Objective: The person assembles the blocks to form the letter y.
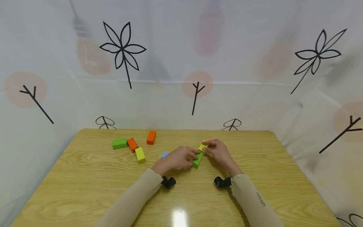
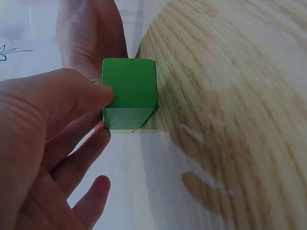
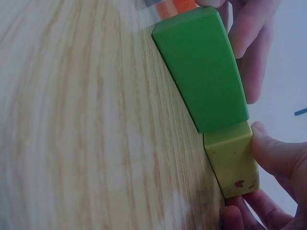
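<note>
Both hands [image 1: 179,158] [image 1: 219,152] inward-angled, each mid-pinch: left on green block [image 3: 204,72], right on yellow block [image 3: 231,160].

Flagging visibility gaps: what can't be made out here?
Head: much of the blue block, behind the left hand.
Head: part of the rightmost yellow block, behind the right hand.
Left wrist: that yellow block, behind the green block.
Right wrist: an orange block, cut by the top edge.

the table [image 1: 198,201] is showing glossy wood grain, the green block [image 3: 204,72] is looking smooth, the yellow block [image 3: 231,160] scuffed, the cloth sleeves [image 1: 133,198] matt.
</note>
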The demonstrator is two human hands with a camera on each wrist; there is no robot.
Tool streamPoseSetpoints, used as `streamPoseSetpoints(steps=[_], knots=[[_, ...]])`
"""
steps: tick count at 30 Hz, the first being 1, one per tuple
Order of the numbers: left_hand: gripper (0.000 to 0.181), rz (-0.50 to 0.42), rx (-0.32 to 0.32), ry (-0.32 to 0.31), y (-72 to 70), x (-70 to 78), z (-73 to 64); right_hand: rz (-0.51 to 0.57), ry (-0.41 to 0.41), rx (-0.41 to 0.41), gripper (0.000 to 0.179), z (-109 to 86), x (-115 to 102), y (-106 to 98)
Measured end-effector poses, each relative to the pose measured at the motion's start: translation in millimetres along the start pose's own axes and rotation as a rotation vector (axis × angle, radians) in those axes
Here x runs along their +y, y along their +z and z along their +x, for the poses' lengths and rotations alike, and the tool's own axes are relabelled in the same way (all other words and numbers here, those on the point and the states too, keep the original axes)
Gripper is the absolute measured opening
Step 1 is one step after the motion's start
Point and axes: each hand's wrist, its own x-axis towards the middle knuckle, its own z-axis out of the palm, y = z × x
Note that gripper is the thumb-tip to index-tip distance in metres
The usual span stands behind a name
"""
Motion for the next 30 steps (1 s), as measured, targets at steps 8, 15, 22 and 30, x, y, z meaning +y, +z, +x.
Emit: streamPoseSetpoints(steps=[8, 15, 22, 30], knots=[[0.033, -0.037, -0.003, -0.009, -0.7, 0.8, 1.5, -0.006, -0.013, 0.003, 0.029, 0.5, 0.2, -1.8], [0.033, -0.040, -0.008, -0.015, -1.5, 1.6, 2.5, 0.001, -0.012, 0.004, 0.028, 0.2, 1.0, -1.2], [0.034, -0.044, -0.009, -0.016, -2.1, 0.9, 4.4, 0.016, -0.007, -0.008, 0.029, 1.0, 1.2, 0.4], [0.034, -0.028, -0.016, -0.023, -2.0, 1.3, 7.3, 0.015, -0.023, -0.025, 0.032, 1.0, 2.9, -3.4]])
